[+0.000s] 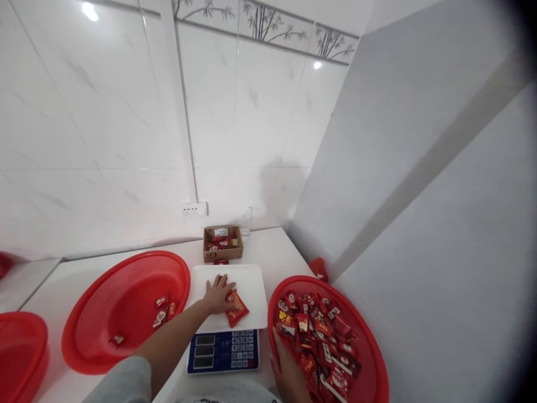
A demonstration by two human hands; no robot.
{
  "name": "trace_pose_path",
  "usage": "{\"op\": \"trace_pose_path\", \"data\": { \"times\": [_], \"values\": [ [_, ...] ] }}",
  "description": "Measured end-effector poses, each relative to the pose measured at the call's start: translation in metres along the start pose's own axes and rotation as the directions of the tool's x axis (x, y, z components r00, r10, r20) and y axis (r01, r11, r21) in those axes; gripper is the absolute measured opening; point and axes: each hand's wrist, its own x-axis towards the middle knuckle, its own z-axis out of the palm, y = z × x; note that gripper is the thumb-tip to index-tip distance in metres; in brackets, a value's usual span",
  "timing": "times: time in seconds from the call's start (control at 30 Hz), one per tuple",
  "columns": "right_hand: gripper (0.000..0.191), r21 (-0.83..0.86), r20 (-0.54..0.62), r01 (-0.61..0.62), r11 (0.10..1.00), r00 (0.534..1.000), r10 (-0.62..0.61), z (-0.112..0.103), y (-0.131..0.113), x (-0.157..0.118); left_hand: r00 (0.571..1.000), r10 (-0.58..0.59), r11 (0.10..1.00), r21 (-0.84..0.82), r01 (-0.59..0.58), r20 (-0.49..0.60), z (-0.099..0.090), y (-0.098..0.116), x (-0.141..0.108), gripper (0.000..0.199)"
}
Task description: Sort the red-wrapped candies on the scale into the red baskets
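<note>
Our left hand (218,296) spreads over a packet (238,309) on the tray (250,285); many remain in the fuller basket (374,347); if our right hand (289,369) grips, we cannot tell.

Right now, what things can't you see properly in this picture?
All in the head view:
Red packet: partly hidden by the left hand.
Far-left basket: cut off by the picture's edge.
Basket on the right: its bottom is hidden by the piled packets.
Scale's displays: too small to read.
</note>
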Motion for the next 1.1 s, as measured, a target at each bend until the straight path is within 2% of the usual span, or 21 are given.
{"op": "trace_pose_path", "data": {
  "times": [0.23,0.3,0.47,0.7,0.9,1.1],
  "values": [
    [0.059,-0.025,0.039,-0.004,1.000,0.999,0.005,-0.003,-0.002,0.000,0.996,0.038,0.999,0.012,-0.037,-0.081,-0.002,0.003,-0.009,0.071],
    [0.059,-0.022,0.039,-0.006,1.000,0.999,0.007,-0.003,-0.003,0.000,0.997,0.046,0.999,0.003,-0.046,-0.070,-0.002,0.005,-0.012,0.071],
    [0.059,0.001,0.016,0.031,1.000,0.999,-0.031,0.000,0.003,0.002,1.000,-0.007,1.000,-0.026,0.008,0.028,-0.008,0.013,-0.019,0.091],
    [0.057,0.004,-0.002,0.050,0.999,0.999,-0.050,0.007,0.015,0.007,1.000,-0.027,0.999,-0.047,0.028,0.016,-0.013,0.025,-0.016,0.072],
    [0.057,-0.004,0.012,0.038,0.999,0.999,-0.038,0.005,0.013,0.006,1.000,-0.020,0.958,-0.288,0.017,-0.008,-0.007,0.022,-0.003,0.064],
    [0.057,-0.009,-0.001,0.049,0.999,0.999,-0.049,0.003,0.010,0.006,0.985,-0.125,0.888,-0.456,0.058,-0.119,-0.006,0.014,-0.003,0.052]
  ]
}}
